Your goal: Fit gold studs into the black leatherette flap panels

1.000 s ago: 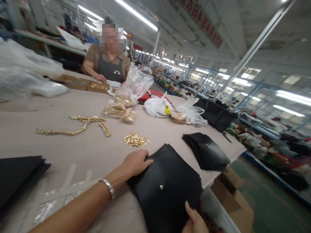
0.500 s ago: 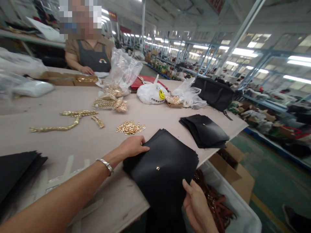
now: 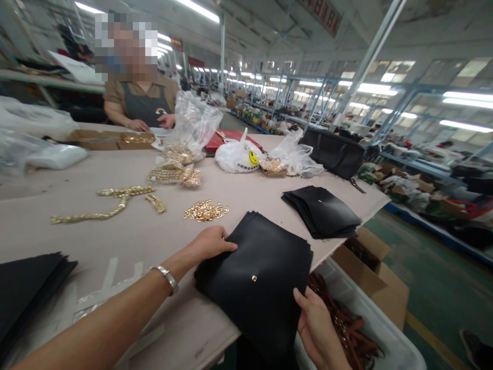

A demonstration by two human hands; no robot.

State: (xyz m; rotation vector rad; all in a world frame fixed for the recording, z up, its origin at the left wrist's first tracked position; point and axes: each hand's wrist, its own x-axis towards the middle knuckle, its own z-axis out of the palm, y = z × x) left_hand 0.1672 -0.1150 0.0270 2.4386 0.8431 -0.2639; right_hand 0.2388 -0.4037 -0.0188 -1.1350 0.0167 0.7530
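A stack of black leather panels (image 3: 275, 252) lies at the table's front edge, its near corner jutting past the edge. The top panel carries a small gold stud (image 3: 254, 278) near its middle. My left hand (image 3: 210, 242) is closed on the stack's left edge, thumb on top and fingers partly hidden. At the lower right edge, my right hand (image 3: 318, 324) pinches the panels between thumb and fingers. Just beyond my left hand lies a loose pile of small gold metal pieces (image 3: 205, 210). Another stack of black panels (image 3: 323, 211), also with a stud on top, rests farther right.
Gold chain-like strips (image 3: 111, 210) and bagged gold parts (image 3: 175, 172) lie farther back. More black sheets (image 3: 31, 288) are at the left. Below the right edge stand a white bin (image 3: 389, 329) of brown straps and a cardboard box (image 3: 391, 288). A co-worker (image 3: 144, 103) stands across the table.
The view has tilted up slightly. My right hand and the near part of the panels have shifted a little; both hands keep their hold. The co-worker's second hand has come into sight.
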